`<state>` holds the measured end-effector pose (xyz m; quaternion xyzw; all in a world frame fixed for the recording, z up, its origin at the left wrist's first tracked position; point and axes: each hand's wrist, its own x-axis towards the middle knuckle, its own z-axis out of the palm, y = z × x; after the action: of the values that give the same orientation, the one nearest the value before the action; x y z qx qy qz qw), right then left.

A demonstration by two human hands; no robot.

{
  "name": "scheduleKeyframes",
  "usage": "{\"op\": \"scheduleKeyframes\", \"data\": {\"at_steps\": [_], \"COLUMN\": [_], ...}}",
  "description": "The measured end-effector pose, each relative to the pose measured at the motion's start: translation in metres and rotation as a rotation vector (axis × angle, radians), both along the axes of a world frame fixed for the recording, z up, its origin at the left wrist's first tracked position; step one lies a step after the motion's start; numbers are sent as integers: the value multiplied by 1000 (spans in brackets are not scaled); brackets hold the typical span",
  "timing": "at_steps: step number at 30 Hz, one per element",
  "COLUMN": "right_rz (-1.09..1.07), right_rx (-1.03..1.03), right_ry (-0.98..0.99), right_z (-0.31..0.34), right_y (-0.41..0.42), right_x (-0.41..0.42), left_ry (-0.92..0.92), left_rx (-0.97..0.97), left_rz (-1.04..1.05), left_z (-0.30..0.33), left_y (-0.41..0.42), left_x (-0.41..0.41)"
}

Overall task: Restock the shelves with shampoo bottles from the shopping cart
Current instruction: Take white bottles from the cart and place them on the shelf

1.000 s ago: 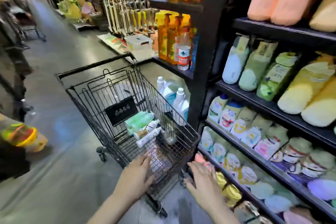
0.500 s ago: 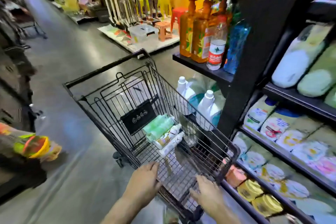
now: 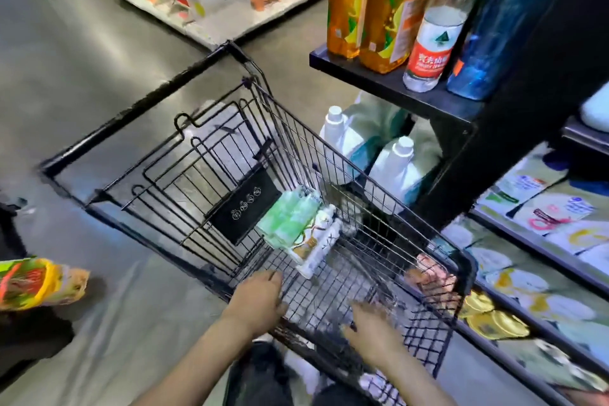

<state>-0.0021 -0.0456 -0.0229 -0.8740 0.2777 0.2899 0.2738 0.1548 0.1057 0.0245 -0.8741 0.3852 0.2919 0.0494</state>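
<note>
1. A black wire shopping cart (image 3: 211, 155) stands on the grey floor just beside a black metal shelving unit (image 3: 389, 82).
2. The left hand (image 3: 257, 301) rests on the cart's near rim, fingers straight and spread over the wire, holding nothing.
3. The right hand (image 3: 374, 328) is at the near rim further right. It is blurred, so its fingers seem loosely extended over the mesh, but whether they hook the wire I cannot tell.
4. Inside the basket, against its right wall, lie pale green shampoo bottles (image 3: 291, 217) side by side, touching the white tubes with printed labels (image 3: 316, 245) next to them.
5. A black placard (image 3: 245, 206) hangs on the inner flap, just left of the green bottles.
6. On the shelf above the cart stand tall orange bottles (image 3: 365, 3), a clear water bottle with a red label (image 3: 431, 49) and a blue bottle (image 3: 501, 30).
7. Below that shelf, white jugs with caps (image 3: 392, 168) sit near the cart's right wall.
</note>
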Motion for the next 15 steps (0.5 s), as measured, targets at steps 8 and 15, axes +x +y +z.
{"op": "scheduleKeyframes", "data": {"at_steps": [8,15], "right_rz": [-258,-521], "right_rx": [125,222], "right_ry": [214,324], "right_z": [-30,-89], "right_y": [13,12], "right_x": [58,106], "left_ry": [147,250], "left_rx": [168,231], "left_rz": [-254,-257], "left_z": [-57,-114], "left_y": [-23,-38], "left_x": [96,173]}}
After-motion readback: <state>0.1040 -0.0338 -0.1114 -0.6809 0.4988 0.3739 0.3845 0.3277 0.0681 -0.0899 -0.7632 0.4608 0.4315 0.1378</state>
